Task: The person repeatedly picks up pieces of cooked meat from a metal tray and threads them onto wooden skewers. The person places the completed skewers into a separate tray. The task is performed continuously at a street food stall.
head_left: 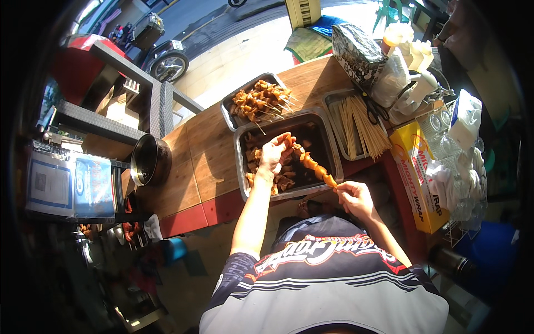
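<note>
Working in a cluttered, shaded room (214, 245) open to a sunlit street (222, 19), with a motorcycle (168, 65) visible at upper left. Standing at a long wooden table (208, 164), seamed across the top, edged in red and patched with sun and shadow. Reaching over a large metal tray (332, 139) of loose meat pieces (285, 182), between a yellow carton (418, 178) to the right and a dark metal pot (150, 161) to the left. Facing a smaller tray (227, 110) heaped with finished skewers (258, 99), just behind the large one, and a stick tray (329, 116) at its right bearing bare sticks (359, 131) and black scissors (372, 109). Holding a meat skewer (311, 165) aslant above the large tray's right half, pinching its near end between thumb and fingers of the right hand (356, 199), gripping its far end in the closed fingertips of the left hand (273, 155)
</note>
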The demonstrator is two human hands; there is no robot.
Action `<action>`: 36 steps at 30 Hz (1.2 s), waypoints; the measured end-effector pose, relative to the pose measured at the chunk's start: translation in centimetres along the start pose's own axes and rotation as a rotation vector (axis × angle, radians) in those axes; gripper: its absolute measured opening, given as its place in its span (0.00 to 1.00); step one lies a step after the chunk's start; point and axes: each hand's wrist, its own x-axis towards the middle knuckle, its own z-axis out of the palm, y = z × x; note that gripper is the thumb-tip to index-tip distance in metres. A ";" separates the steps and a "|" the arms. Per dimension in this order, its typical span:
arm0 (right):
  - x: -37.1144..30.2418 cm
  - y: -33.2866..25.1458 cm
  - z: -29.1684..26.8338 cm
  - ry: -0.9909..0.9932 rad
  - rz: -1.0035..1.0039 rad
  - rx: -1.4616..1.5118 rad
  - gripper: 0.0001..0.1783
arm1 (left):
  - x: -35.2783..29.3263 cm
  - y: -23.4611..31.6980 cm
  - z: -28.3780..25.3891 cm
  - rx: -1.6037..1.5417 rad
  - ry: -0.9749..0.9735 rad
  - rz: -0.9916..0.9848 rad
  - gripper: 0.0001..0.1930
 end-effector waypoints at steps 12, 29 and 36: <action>0.5 -1.0 1.1 0.026 -0.044 -0.011 0.07 | -1.1 0.3 0.5 -0.249 0.124 0.026 0.11; 1.2 -1.7 2.0 0.010 0.001 0.021 0.05 | -1.7 0.5 1.4 -0.196 0.111 0.027 0.11; 2.6 -0.4 2.3 0.043 -0.013 -0.141 0.06 | -1.8 1.0 1.7 -0.208 0.151 0.018 0.11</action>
